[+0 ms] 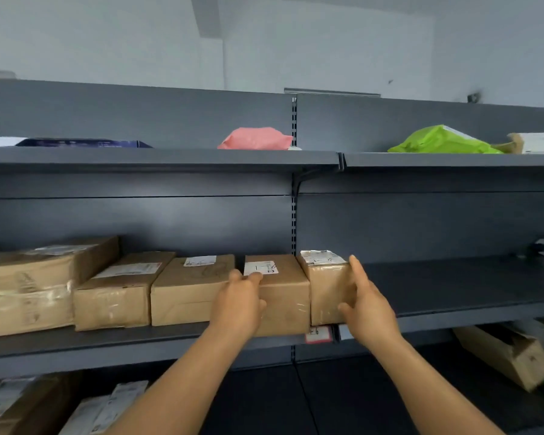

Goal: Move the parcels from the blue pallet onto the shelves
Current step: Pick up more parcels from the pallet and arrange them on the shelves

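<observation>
A row of brown cardboard parcels stands on the middle shelf (453, 296) of a dark grey rack. My left hand (237, 304) rests on the left front corner of one labelled parcel (285, 296), fingers over its top edge. My right hand (366, 306) lies against the right side of the rightmost small parcel (325, 287), fingers straight up its side, thumb at its lower front. The two parcels touch each other. The blue pallet is out of view.
Three more brown parcels (189, 287) fill the middle shelf to the left. The top shelf holds a pink bag (256, 139), a green bag (440, 141) and a dark flat box (82, 142). Boxes lie on the lower shelf (503, 353). A red tag (318, 335) hangs on the shelf edge.
</observation>
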